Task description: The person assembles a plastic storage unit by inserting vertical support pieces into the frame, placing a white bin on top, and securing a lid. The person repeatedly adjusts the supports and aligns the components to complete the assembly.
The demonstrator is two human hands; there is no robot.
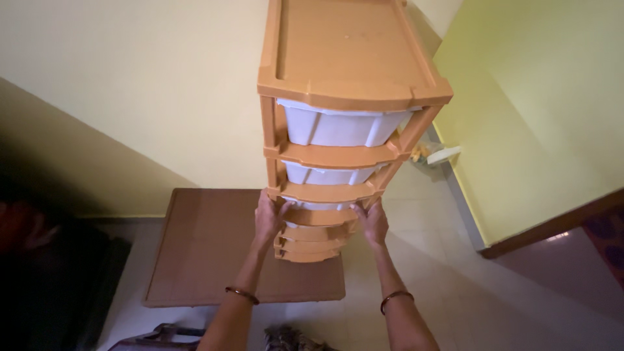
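**Drawer tower (338,130): both hands clamped on the frame, low down**

Drawer tower stands upright on the floor (455,286) in a room corner, seen from above. Left hand (268,218) has its fingers curled around the left front post at the third shelf level down; right hand (372,221) mirrors it on the right post. Both closed on the frame, thumbs in front, nothing else held. A thin bangle sits on each wrist.

Step, as I read it: gripping the unit by its sides, either steadying it or about to shift or lift it. Can't tell if the base is off the floor, since the bottom is hidden behind the lower tiers.

Any move calls for an even pull on both posts and keeping it vertical. It's tall and narrow with a low grip, so my guess is it's top-heavy and the drawers could slide out if it tips forward.

Materials:
- Frame is orange-tan moulded plastic, matte, with a flat recessed top with a raised rim and curved front rails.
- Drawers are white translucent plastic, smooth, tapered walls; two clearly visible up top, lower ones mostly hidden.
- Brown flat board or low desk (208,247) sits just left of the tower, with a dull surface.
- Floor is pale glossy tile; walls are yellow.
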